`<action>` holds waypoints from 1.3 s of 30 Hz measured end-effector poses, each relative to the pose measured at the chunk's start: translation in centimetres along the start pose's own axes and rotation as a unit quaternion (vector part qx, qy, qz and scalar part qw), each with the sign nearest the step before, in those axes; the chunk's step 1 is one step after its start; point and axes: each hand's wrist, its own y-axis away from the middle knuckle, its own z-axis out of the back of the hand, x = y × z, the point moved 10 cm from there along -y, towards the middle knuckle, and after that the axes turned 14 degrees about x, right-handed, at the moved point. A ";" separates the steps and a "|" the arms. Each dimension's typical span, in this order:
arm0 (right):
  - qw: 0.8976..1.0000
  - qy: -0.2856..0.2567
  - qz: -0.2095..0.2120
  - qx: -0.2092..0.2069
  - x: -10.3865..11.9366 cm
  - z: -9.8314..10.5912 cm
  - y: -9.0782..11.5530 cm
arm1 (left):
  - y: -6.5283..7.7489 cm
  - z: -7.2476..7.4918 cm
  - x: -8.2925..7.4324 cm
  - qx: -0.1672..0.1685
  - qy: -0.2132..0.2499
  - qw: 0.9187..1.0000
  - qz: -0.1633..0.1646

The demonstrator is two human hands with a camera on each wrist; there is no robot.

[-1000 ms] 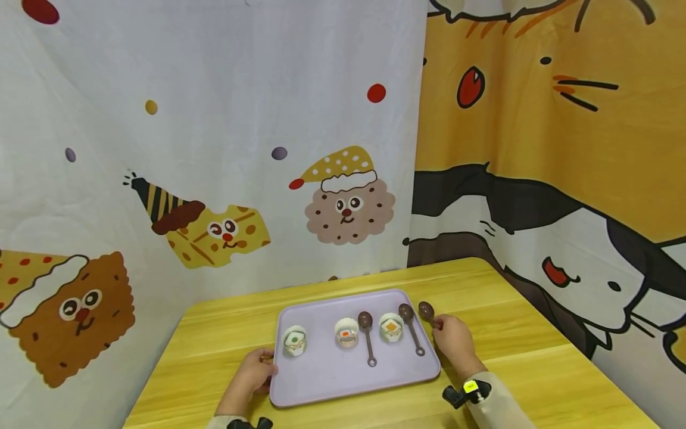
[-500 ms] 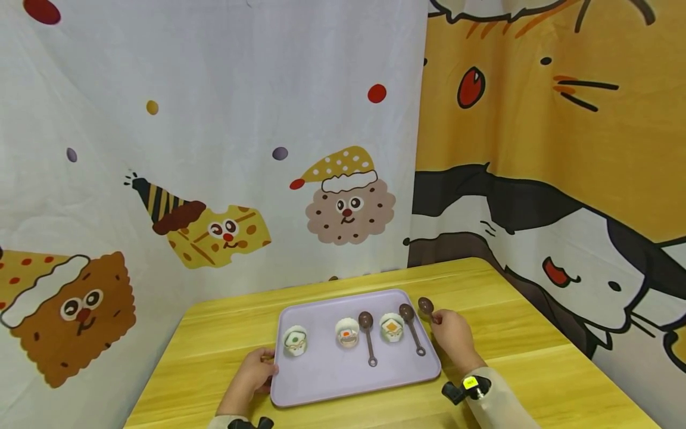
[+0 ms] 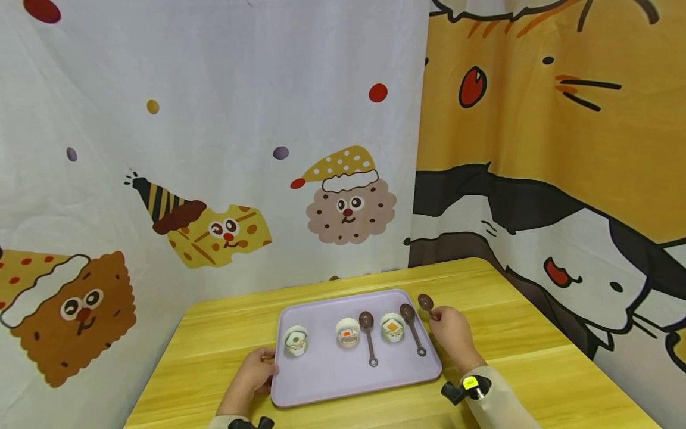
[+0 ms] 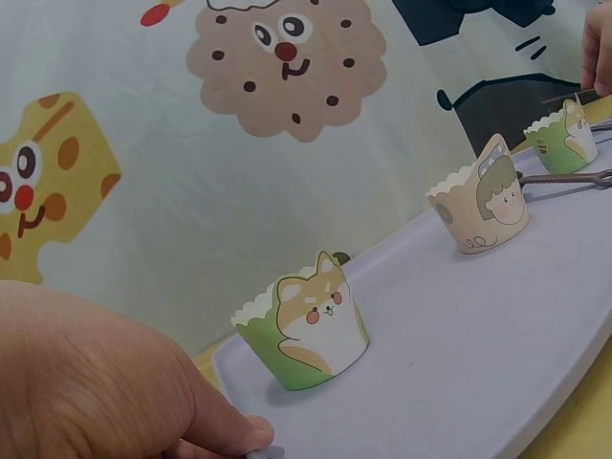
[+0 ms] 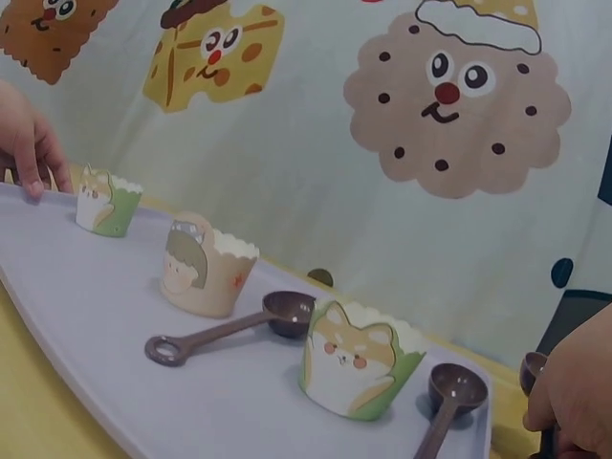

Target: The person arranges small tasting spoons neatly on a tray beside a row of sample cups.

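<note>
A lilac tray (image 3: 321, 375) lies on the table. My left hand (image 3: 256, 370) grips its left edge, the thumb on the rim in the left wrist view. Beyond the tray's right edge, my right hand (image 3: 452, 336) pinches the handle of a brown measuring spoon (image 3: 426, 302), bowl pointing away. On the tray are a green dog-print paper baking cup (image 4: 311, 330) at left, a pinkish girl-print cup (image 5: 206, 273) in the middle and another green dog-print cup (image 5: 359, 368) at right. One brown measuring spoon (image 3: 367, 320) lies right of the middle cup, another (image 3: 407, 312) right of the right cup.
The yellow wood-grain table (image 3: 214, 333) extends around the tray. A white curtain (image 3: 241, 119) with cartoon prints hangs behind it, and an orange cat-print curtain (image 3: 514, 131) stands along the right. Both sleeves carry black wrist mounts (image 3: 466, 390).
My right hand and its measuring spoon have shifted slightly forward, away from me, beside the tray. The left hand, the tray and the things on it stay in place.
</note>
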 end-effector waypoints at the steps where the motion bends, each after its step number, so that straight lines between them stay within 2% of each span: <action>1: 1.000 -0.001 0.001 -0.001 0.2 0.1 0.0 | 0.0 0.0 0.0 0.000 0.000 1.000 0.001; 7: 1.000 -0.013 0.006 -0.009 1.5 0.4 0.4 | 0.1 0.0 0.0 0.000 -0.001 1.000 0.002; 13: 0.999 -0.036 -0.003 0.011 2.6 -0.2 0.5 | 0.2 0.0 -0.1 0.002 0.005 1.000 -0.008; 21: 0.999 -0.038 -0.003 0.020 4.1 -1.0 0.8 | 0.0 0.0 0.0 0.004 0.009 1.000 -0.012; 31: 0.999 -0.043 0.023 0.002 6.8 -1.6 1.7 | 0.1 -0.2 -0.1 0.007 0.009 1.000 -0.016; 39: 0.998 -0.052 0.045 -0.013 8.6 -2.6 1.9 | 0.1 0.0 0.0 0.007 0.006 1.000 -0.001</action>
